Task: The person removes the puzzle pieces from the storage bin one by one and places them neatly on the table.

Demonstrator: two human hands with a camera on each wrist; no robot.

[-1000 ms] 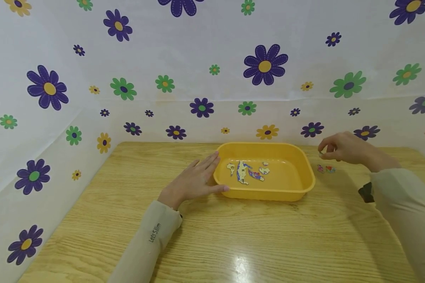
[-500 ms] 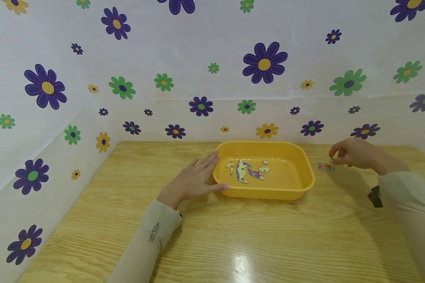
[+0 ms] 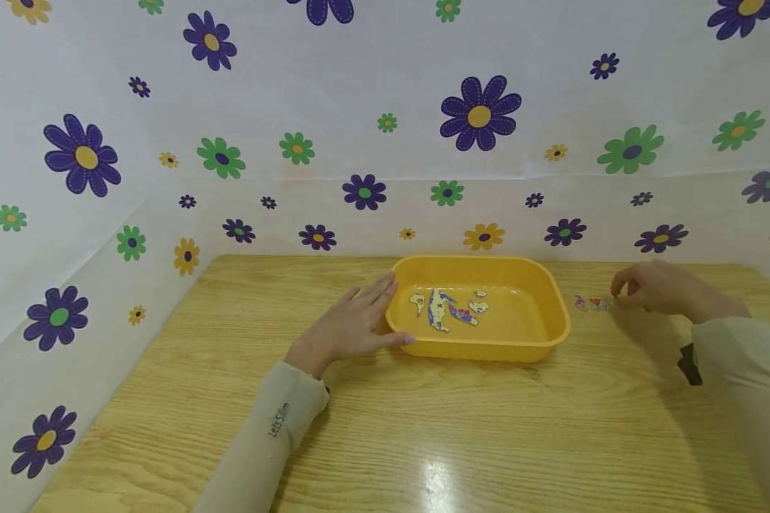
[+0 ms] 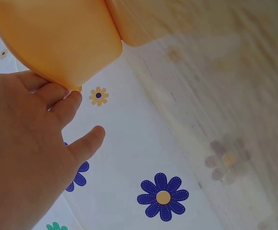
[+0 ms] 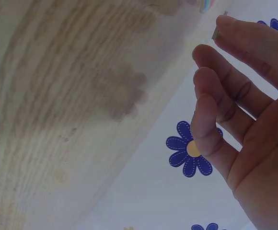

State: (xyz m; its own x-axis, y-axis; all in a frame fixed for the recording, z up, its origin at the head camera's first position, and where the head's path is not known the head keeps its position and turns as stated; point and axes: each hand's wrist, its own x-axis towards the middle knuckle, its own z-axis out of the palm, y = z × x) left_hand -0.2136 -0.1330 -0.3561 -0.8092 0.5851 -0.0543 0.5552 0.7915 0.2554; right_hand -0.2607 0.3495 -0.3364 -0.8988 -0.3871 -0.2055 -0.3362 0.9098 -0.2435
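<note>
My left hand (image 3: 353, 328) rests against the left end of a yellow plastic tray (image 3: 475, 352), fingers extended along its side and thumb on the near rim. The left wrist view shows the fingertips touching the outer wall of the tray (image 4: 57, 33). Right of the tray, my right hand (image 3: 664, 291) pinches a small thin piece (image 5: 216, 32) between thumb and forefinger, low over the table; its printed face cannot be made out. Just left of those fingertips lie a small pink piece (image 3: 580, 303) and a red-and-green piece (image 3: 597, 304), flat on the wood.
Inside the tray lie several flat irregular cut-outs, pale with some blue and red, such as a long curved piece (image 3: 437, 311). The wooden table (image 3: 385, 427) meets a white flowered sheet (image 3: 359, 128) behind and at the left. A dark object (image 3: 689, 365) is at my right sleeve.
My right hand has moved right and slightly down toward the table, past the two small pieces, with the thin piece between its fingers. My left hand and the tray have stayed put.
</note>
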